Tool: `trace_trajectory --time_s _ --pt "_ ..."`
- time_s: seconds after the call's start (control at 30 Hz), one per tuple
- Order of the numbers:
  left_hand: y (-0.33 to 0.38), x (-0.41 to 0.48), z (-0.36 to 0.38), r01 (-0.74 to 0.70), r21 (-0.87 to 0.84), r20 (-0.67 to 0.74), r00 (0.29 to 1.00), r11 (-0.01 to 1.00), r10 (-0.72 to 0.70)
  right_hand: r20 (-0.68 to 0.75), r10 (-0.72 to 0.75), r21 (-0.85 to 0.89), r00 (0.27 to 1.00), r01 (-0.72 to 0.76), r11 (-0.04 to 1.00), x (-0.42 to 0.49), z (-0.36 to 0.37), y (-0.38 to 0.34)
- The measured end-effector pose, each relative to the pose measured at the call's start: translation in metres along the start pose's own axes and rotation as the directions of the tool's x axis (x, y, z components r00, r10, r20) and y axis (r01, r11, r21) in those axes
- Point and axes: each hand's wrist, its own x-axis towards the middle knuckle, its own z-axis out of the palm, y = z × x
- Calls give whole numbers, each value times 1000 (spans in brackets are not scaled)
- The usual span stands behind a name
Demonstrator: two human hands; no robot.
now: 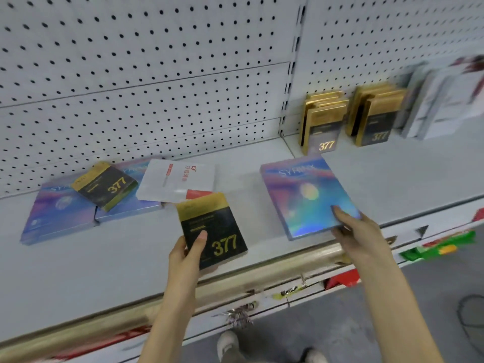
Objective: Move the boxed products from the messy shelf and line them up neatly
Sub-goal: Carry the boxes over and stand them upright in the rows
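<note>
**A:** Head view: what do you hold?

**B:** Your left grip [188,248], at six o'clock, pinches a black-and-gold box [217,226] above the shelf [78,271]. Your right grip [353,226], at four o'clock, clasps a holographic box [301,192] by its near corner.

Left hand [186,251] gripping, right hand [353,226] pinching, arms outstretched
</note>
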Motion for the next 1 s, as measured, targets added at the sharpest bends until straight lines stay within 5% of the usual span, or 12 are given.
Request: trace_trajectory --time_s 0.13,0.57,0.87,1.0 --pt "0 -24 66 -50 23 75 996 998 49 156 7 263 988 -48 964 -14 -54 -57" --pt "-21 -77 256 -102 -8 83 991 995 103 228 45 263 973 -106 959 -8 -193 -153" --pt "3 7 287 -327 71 65 944 942 323 337 -61 -216 940 141 966 71 -177 -182" --pt "13 64 302 -408 117 26 913 905 408 351 -46 -263 935 146 954 106 -163 -184"
